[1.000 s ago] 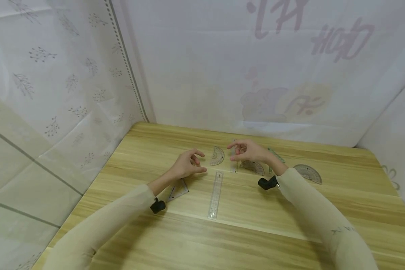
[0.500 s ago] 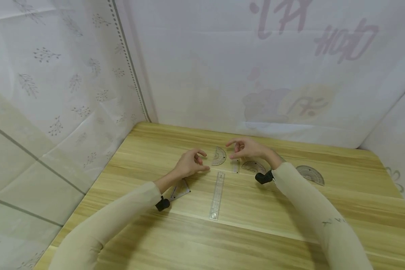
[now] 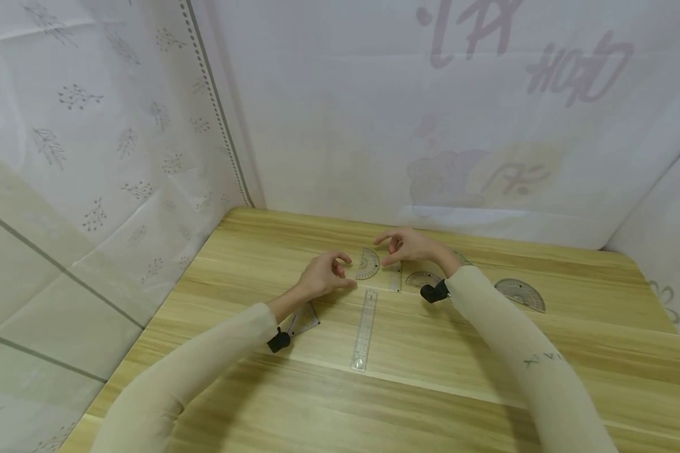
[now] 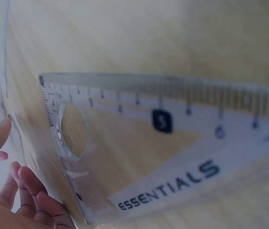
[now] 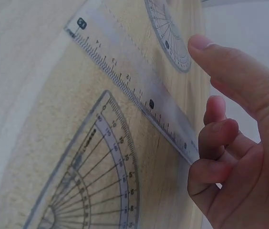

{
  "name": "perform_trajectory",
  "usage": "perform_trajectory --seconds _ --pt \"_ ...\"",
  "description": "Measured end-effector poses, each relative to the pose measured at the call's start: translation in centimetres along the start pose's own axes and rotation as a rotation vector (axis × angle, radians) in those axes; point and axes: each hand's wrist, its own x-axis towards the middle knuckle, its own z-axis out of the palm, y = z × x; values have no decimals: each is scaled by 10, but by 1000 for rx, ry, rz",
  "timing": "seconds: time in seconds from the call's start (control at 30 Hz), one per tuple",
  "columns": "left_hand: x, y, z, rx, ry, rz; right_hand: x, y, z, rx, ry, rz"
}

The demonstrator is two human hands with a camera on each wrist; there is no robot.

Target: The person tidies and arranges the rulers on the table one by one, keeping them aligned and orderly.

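A small clear protractor (image 3: 367, 264) lies flat on the table between the hands. To its left is the left hand (image 3: 325, 275), thumb and forefinger apart with nothing between them. The right hand (image 3: 410, 245) hovers on the other side, thumb and forefinger likewise apart, other fingers loosely bent. Partly under it in the head view is a clear ruler (image 5: 139, 90), marked to 15 in the right wrist view. Near that wrist lies another protractor (image 5: 96, 176). A clear set square (image 4: 149, 143) printed ESSENTIALS sits by the left wrist, partly hidden by the arm in the head view.
A second clear ruler (image 3: 364, 330) lies lengthwise in mid-table. Farther right is a larger grey protractor (image 3: 520, 294). A greenish piece (image 3: 463, 257) shows behind the right forearm, mostly hidden. White printed cloth (image 3: 340, 126) stands behind the wooden table (image 3: 430, 390).
The right hand has shifted left toward the small protractor, uncovering less of the greenish piece behind its forearm. The left hand has edged slightly right. The tools on the table stay put.
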Motion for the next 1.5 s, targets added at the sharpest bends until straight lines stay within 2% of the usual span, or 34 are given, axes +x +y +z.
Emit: perform_trajectory --seconds 0.47,0.63,1.17,1.5 --pt "7 0 7 69 11 -21 13 -4 7 2 -55 3" --pt "9 1 8 83 20 -24 18 -3 8 -19 -58 32" --pt "11 6 9 106 13 -20 24 -12 8 -70 -54 35" --pt "14 4 11 123 15 -27 30 -14 6 -133 -82 13"
